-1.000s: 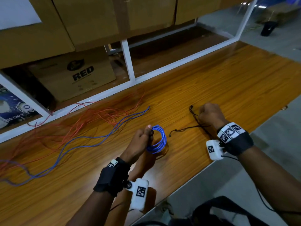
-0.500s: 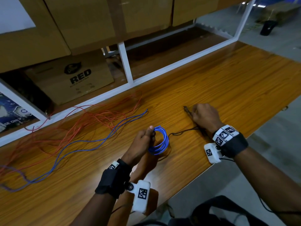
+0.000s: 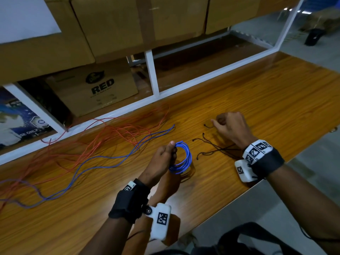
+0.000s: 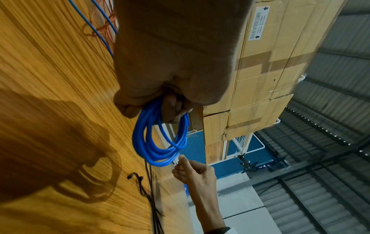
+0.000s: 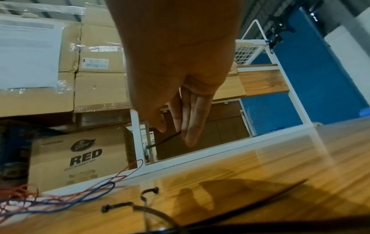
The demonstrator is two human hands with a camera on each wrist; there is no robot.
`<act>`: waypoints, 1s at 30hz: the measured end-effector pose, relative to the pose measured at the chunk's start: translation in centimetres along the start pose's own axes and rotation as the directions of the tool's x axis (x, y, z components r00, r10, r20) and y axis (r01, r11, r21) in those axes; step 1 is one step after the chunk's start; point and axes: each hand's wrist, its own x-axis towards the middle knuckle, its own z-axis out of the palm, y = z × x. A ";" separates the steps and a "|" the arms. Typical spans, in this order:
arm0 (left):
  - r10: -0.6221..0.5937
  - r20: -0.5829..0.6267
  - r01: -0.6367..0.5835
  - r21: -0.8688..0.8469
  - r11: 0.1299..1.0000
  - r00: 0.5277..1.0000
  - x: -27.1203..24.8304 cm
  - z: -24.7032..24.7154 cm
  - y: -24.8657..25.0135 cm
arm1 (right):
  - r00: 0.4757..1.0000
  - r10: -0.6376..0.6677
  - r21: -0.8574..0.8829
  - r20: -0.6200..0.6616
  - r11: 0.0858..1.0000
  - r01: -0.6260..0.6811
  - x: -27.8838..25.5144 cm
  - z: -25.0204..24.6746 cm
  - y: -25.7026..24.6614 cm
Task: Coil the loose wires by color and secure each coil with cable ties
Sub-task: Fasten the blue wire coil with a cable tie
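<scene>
- Your left hand (image 3: 163, 157) is clamped on the blue coil (image 3: 182, 158), holding it upright just above the near edge of the wooden table (image 3: 257, 100); nothing about that grip differs from a second ago.
- Your right hand (image 3: 230, 126) has changed: a second ago it was a fist down among the loose cable ties (image 3: 211, 150); now it is raised a little, thumb and forefinger pinching one cable tie (image 5: 168, 139) by its end.
- I read that as the picking step done: the tie is free of the pile, and what remains is bringing it left to wrap the coil.
- The rest of the blue wire (image 3: 103, 159) trails off to the left, tangled with the red wires (image 3: 110, 133), which are not coiled at all.
- Hard to make out: whether the coil is cut free of that trailing blue length, since your left fist hides the join.
- The pinched tie shows only as a thin dark sliver in the right wrist view; its tail is hidden behind your fingers (image 5: 190, 123).
- The left end of the red and blue tangle is cut off by the frame edge.
</scene>
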 end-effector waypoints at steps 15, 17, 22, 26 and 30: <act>0.022 -0.108 -0.021 0.011 1.000 0.994 -2.5 -3.4 0.2 | 0.929 -0.028 0.754 0.369 0.593 -0.281 -3.4 1.8 -9.6; 0.025 -0.118 -0.024 0.011 1.000 0.993 -3.1 -4.0 0.1 | 0.917 -0.050 0.805 0.395 0.500 -0.320 -4.2 1.9 -11.0; 0.002 -0.194 -0.004 -0.012 1.000 0.981 -4.6 -5.9 -0.2 | 0.881 -0.136 0.838 0.454 0.402 -0.370 -6.2 1.5 -14.4; 0.019 -0.234 -0.016 0.015 1.000 0.972 -6.2 -7.7 -0.5 | 0.923 -0.177 0.697 0.341 0.707 -0.122 -7.3 1.6 -16.7; 0.021 -0.276 -0.015 0.025 1.000 0.961 -8.0 -9.3 -0.6 | 0.921 -0.287 0.498 0.263 0.858 0.126 -8.7 2.1 -19.9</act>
